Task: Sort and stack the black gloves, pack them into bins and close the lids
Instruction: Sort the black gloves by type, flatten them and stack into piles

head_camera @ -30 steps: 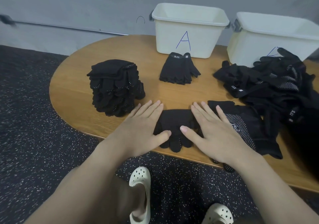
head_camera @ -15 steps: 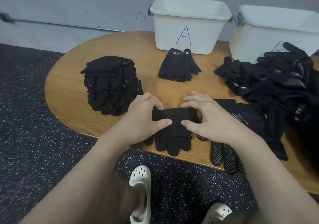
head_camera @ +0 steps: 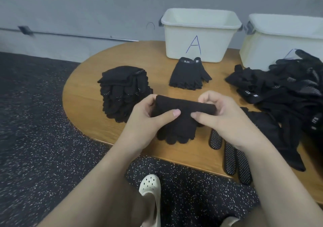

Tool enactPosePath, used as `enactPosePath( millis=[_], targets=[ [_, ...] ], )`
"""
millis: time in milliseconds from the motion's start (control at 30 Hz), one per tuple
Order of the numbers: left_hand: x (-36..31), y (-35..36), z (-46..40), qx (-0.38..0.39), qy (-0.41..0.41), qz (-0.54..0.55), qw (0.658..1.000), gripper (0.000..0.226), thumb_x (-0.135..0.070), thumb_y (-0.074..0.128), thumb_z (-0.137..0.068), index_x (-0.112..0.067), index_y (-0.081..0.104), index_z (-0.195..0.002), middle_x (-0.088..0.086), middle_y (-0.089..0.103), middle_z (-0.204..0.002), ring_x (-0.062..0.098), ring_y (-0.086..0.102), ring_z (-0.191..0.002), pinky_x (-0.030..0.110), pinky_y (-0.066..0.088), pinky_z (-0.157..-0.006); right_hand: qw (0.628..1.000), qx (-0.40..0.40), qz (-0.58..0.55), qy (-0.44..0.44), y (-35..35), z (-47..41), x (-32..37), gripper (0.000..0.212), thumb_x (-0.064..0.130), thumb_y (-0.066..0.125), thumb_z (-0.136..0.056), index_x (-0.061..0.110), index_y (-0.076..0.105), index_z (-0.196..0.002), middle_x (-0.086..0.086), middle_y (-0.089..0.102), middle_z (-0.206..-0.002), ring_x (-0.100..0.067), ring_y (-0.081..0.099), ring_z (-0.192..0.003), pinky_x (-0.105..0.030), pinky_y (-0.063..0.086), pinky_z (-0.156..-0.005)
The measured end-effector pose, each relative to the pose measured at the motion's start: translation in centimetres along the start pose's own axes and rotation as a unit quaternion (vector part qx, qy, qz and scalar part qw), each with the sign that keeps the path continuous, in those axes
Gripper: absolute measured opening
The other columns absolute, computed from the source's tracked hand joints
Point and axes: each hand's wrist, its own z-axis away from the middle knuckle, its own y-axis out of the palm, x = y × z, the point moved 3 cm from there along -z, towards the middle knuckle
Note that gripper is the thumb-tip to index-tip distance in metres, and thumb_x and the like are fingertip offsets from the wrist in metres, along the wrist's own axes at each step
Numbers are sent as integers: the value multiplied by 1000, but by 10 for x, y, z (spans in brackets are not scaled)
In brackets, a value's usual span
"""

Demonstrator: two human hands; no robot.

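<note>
Both hands pinching plain black knit glove [head_camera: 181, 118] at cuff: left hand [head_camera: 148, 120] on left end, right hand [head_camera: 222, 116] on right end, thumbs on near face, glove fingers dangling over front edge of oval wooden table [head_camera: 83, 94]. Tall stack of black dotted gloves [head_camera: 122, 94] just left. White plastic bin marked A [head_camera: 201, 34] behind, small pile of short-fingered black gloves [head_camera: 188, 76] before it. Loose heap of black gloves [head_camera: 283, 90] right, second white bin [head_camera: 279, 39] beyond.
</note>
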Motion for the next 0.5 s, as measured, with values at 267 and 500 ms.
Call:
enactPosePath(
  millis=[267, 500],
  targets=[
    [-61, -40, 8, -28, 76, -90, 993, 5, -16, 75, -92, -12, 75, -96, 4, 74, -77, 20, 69, -68, 35, 53, -59, 969, -22, -247, 8, 27, -4, 46, 38, 14, 74, -79, 9, 66, -116, -13, 77, -107, -30, 75, -99, -37, 62, -78],
    [-96, -104, -19, -65, 16, -83, 994, 21, -20, 73, -94, -17, 76, -114, -5, 80, -101, 12, 76, -96, 39, 62, -90, 981, -9, -196, 4, 74, -63, 94, 28, 8, 70, -95, 16, 67, -122, -4, 79, -106, -24, 76, -96, -32, 60, -75]
  ],
)
